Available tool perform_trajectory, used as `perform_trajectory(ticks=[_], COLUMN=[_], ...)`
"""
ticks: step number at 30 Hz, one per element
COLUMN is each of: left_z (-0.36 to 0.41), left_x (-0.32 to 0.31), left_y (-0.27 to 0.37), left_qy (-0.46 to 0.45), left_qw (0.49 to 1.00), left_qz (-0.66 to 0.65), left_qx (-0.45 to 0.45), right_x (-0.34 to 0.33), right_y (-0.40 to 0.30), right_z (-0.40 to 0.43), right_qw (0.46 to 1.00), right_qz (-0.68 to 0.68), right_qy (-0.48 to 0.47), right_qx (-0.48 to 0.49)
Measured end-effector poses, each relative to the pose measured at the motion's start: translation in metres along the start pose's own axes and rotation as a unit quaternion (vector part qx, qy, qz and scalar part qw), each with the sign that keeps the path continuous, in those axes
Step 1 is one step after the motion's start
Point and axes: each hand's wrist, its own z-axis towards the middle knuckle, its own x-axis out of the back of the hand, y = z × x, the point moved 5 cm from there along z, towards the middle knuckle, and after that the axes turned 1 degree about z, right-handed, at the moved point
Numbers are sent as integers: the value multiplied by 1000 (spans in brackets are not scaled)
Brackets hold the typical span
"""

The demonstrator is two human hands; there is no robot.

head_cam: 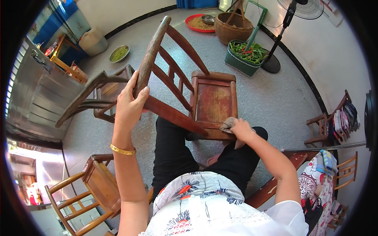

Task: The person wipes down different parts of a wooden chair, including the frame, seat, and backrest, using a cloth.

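Observation:
A reddish-brown wooden chair (165, 109) stands before my knees, its backrest to the left and its worn seat (214, 100) to the right. My left hand (130, 97) grips the near end of the chair's top rail (153, 53), thumb on one side and fingers on the other. A crumpled greyish-beige cloth (228, 125) is in my right hand (242, 129), pressed on the seat's near right corner. Part of the cloth hangs below that hand over my dark trousers. Red finish on the seat panel looks patchy and scuffed.
Another wooden chair (88, 97) stands left, and a lighter one (100, 185) at lower left. Beyond are a bowl of greens (119, 54), a basket of leaves (245, 56), a large brown basket (231, 32), a red tray (198, 23) and a standing fan (279, 44). A bed (307, 183) lies right.

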Motion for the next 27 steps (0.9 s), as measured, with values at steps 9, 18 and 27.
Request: perform_trajectory(ticks=[9, 18, 27], left_z=[-4, -8, -9], left_x=[1, 2, 1], left_y=[3, 6, 8], left_qy=[34, 15, 39], left_qw=[999, 999, 998], left_qz=[-4, -19, -29], left_qx=[20, 28, 37], right_x=[28, -24, -24], right_y=[100, 66, 11], right_z=[83, 94, 15], right_qw=[951, 929, 943], right_qz=[228, 129, 183], right_qy=[113, 237, 165], right_qx=[-175, -252, -223])
